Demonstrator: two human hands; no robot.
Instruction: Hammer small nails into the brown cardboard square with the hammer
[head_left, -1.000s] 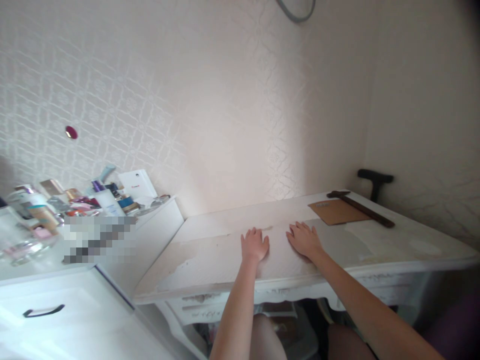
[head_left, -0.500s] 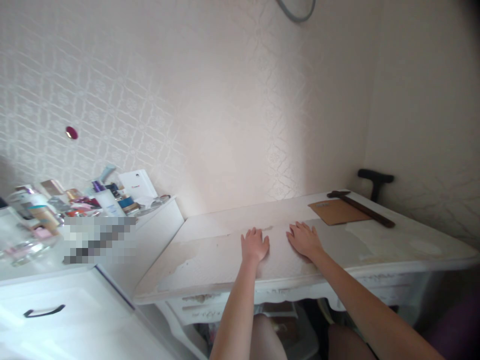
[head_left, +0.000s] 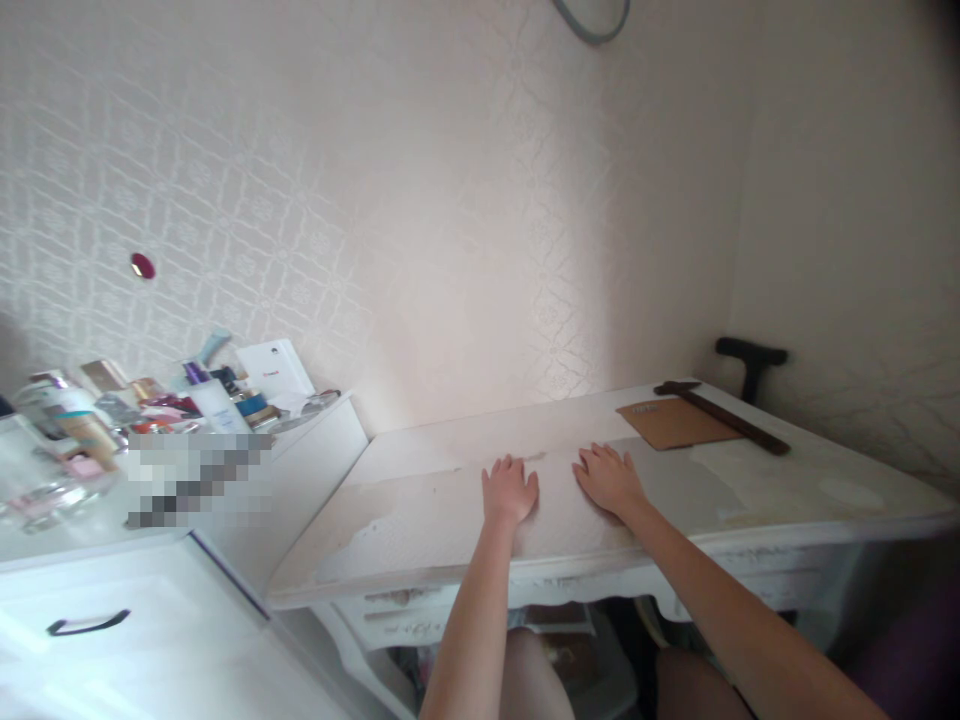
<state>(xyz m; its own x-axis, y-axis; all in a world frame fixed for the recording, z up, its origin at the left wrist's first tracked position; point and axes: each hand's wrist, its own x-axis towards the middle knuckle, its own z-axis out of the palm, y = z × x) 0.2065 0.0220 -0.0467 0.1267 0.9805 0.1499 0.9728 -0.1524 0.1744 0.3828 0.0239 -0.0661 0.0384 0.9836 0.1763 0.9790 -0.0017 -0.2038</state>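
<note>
Both of my hands rest palm down on a worn white table (head_left: 435, 530) whose top is patchy and peeling. My left hand (head_left: 510, 490) lies flat near the middle, its fingers stretched toward the wall and holding nothing. To its right, my right hand (head_left: 609, 480) is also flat and empty, with fingers slightly spread. Beyond the right hand lies a brown sheet or notebook (head_left: 675, 425) with small marks in one corner. A hammer (head_left: 735, 420) with a dark wooden handle lies across the brown sheet's right side. Neither hand touches them.
At the left stands a white cabinet (head_left: 135, 580) with a black handle, crowded with cosmetic bottles (head_left: 217, 405) and a white box (head_left: 277, 370). A black T-shaped handle (head_left: 752, 365) rises behind the table's far right corner. Patterned wallpaper covers the wall (head_left: 450, 250).
</note>
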